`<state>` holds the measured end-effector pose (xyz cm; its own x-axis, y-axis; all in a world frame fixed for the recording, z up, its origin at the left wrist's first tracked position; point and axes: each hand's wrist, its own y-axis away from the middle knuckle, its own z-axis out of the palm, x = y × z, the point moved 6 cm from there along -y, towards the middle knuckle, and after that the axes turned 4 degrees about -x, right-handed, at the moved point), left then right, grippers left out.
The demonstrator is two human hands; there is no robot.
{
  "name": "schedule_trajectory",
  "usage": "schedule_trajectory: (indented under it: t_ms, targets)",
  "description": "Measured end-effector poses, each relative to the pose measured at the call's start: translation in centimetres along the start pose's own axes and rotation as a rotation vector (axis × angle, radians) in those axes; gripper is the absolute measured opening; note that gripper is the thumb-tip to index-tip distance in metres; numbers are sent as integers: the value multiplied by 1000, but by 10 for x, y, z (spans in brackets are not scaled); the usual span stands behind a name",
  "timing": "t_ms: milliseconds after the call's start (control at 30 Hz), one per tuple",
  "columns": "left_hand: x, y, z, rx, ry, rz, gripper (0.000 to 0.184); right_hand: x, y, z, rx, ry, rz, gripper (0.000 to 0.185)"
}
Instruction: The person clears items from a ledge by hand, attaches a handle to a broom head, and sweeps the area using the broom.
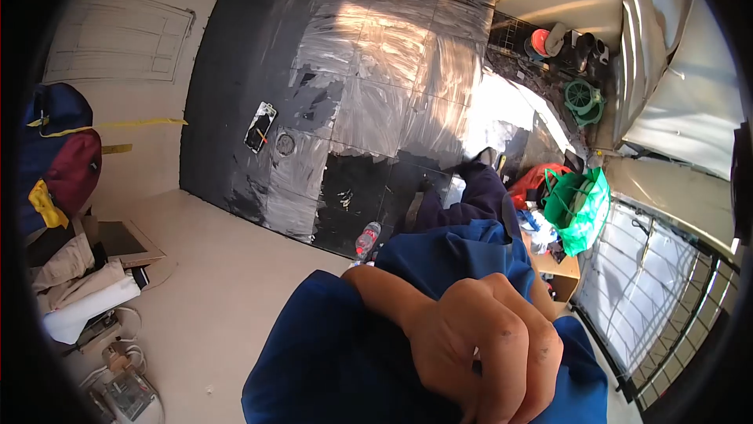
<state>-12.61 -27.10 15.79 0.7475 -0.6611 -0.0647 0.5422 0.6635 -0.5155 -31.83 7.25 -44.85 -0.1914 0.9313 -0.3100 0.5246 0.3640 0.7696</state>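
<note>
Low right of centre in the frame, the left hand [459,326] curls its fingers close together before blue clothing [443,258]; the tips and right hand are hidden, so any pinch cannot be told; a bottle [367,241] is just below centre

Bottle [367,240] rests on floor [212,94] — bag [598,216] farther right.

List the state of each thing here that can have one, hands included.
Left hand: fingers curled; whether it holds anything is hidden.
Right hand: hidden from view.
Black tiles: partly covered in pale smears, partly dark.
White-edged tray: lying on the tiles, an orange item on it.
Bottle: see-through, red-labelled; upright or lying, cannot tell.
Green bag: open at the top, things inside.
Brown box at left: appears open.
</note>
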Motion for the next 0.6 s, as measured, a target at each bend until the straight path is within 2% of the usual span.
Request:
schedule_trajectory:
  t_ms: [67, 167, 300, 400, 467, 533, 600]
  targets:
    - [15, -6, 1, -25, 49, 13, 17, -23, -20, -15, 21, -6, -35, 37]
    - [30, -21, -8, -68, 110, 202, 15, -61, -72, -48, 92, -175, -123, 33]
    - [70, -50, -44, -45, -21, 213, 17, -190, -142, -130, 33, -386, -156, 26]
    - [104, -81, -99, -132, -150, 240, 9, -354, -180, -199, 28, -495, -320, 24]
    - [109, -84, -148, 78, -269, 465, 17, -461, -221, -235, 4, -488, -534, 23]
    - [125, -98, -206, 198, -430, 476, 16, -558, -288, -261, 51, -389, -798, 24]
    - [130, -110, -269, 320, -632, 408, 17, -670, -306, -289, 15, -249, -930, 28]
